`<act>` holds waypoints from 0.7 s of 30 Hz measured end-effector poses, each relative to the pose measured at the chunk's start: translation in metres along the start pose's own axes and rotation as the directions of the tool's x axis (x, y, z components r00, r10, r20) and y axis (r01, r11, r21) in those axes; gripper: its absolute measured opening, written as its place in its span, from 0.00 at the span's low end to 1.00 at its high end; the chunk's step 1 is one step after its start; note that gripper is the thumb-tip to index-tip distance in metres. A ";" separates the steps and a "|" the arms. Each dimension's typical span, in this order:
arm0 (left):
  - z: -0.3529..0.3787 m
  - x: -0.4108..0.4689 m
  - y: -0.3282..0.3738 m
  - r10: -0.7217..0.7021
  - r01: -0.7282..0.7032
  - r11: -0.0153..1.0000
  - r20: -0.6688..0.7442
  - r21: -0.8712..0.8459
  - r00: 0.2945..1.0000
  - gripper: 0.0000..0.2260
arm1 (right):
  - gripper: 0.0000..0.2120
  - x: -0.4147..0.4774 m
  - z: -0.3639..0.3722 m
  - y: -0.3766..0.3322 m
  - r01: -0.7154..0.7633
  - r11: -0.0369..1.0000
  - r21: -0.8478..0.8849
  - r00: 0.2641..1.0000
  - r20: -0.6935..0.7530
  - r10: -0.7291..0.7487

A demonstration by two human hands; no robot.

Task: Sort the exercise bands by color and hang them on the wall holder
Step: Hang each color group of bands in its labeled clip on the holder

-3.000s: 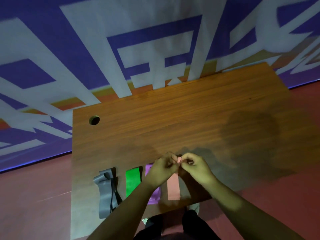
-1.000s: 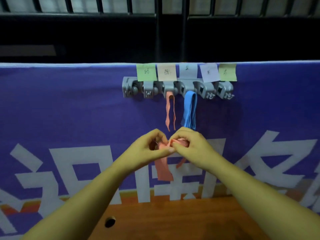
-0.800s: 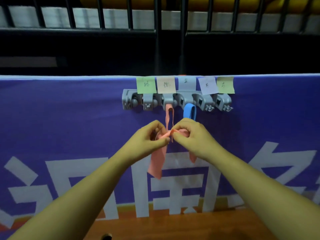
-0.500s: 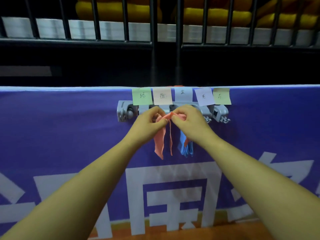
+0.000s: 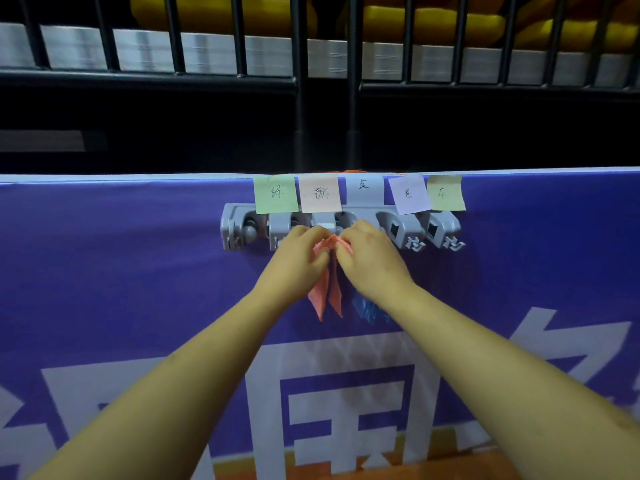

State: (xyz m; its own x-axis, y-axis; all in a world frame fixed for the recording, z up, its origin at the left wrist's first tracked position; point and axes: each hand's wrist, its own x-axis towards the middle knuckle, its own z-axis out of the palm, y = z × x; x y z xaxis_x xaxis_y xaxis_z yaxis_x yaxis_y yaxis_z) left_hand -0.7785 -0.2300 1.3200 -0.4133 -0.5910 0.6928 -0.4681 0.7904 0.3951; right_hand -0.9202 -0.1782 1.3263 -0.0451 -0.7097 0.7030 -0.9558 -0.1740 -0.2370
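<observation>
— Now, left hand (image 5: 298, 258) and right hand (image 5: 370, 261) both pinch the pink band (image 5: 320, 296) by its folded top, right at the wall holder (image 5: 401, 230) under the pink note (image 5: 320, 194).
— Could snag the blue band (image 5: 367, 308) next door, or slip off if barely hooked.
— True. A second ago they held it well below the holder.

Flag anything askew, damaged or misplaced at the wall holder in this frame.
Only the purple note stands out: it sits tilted, unlike its neighbours above the wall holder. The left hand and right hand pinch the pink band below the pink note, and the blue band hangs below the blue note, so colours match.
</observation>
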 end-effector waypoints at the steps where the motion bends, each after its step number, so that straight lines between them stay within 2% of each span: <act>1: 0.000 -0.001 -0.001 0.004 -0.004 1.000 -0.005 -0.003 1.000 0.08 | 0.10 -0.002 0.002 0.002 0.035 0.999 -0.038 0.999 -0.018 -0.035; 4: 0.000 -0.002 -0.002 0.037 -0.036 0.999 -0.024 0.023 0.999 0.10 | 0.08 -0.006 0.008 0.007 0.108 0.980 -0.168 0.989 -0.083 -0.123; 8: 0.004 -0.001 0.001 0.033 -0.028 0.997 -0.079 0.069 0.996 0.07 | 0.06 -0.002 0.012 0.005 0.089 0.972 -0.216 0.959 -0.245 -0.142; 11: 0.004 0.003 0.005 -0.047 0.060 0.995 -0.145 0.083 0.988 0.07 | 0.05 0.008 0.012 0.002 0.065 0.972 -0.226 0.967 -0.226 -0.117; 14: 0.002 0.004 0.011 -0.103 0.114 0.992 -0.173 0.058 0.980 0.12 | 0.04 0.007 0.014 0.006 0.078 0.954 -0.288 0.974 -0.181 -0.134; 18: -0.002 -0.004 0.011 -0.065 0.075 0.992 -0.095 0.104 0.993 0.13 | 0.04 -0.005 0.018 0.007 0.086 0.959 -0.269 0.981 -0.148 -0.129; 21: -0.001 -0.009 0.003 -0.028 0.030 0.999 -0.055 0.042 0.998 0.13 | 0.07 -0.015 0.017 0.001 0.081 0.979 -0.185 0.985 -0.133 -0.106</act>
State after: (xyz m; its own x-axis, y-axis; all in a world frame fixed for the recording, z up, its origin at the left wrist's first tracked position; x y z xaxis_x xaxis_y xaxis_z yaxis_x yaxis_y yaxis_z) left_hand -0.7756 -0.2225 1.3155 -0.3568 -0.6032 0.7134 -0.5128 0.7647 0.3901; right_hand -0.9159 -0.1796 1.3045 0.0184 -0.5898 0.8074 -0.9935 -0.1016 -0.0516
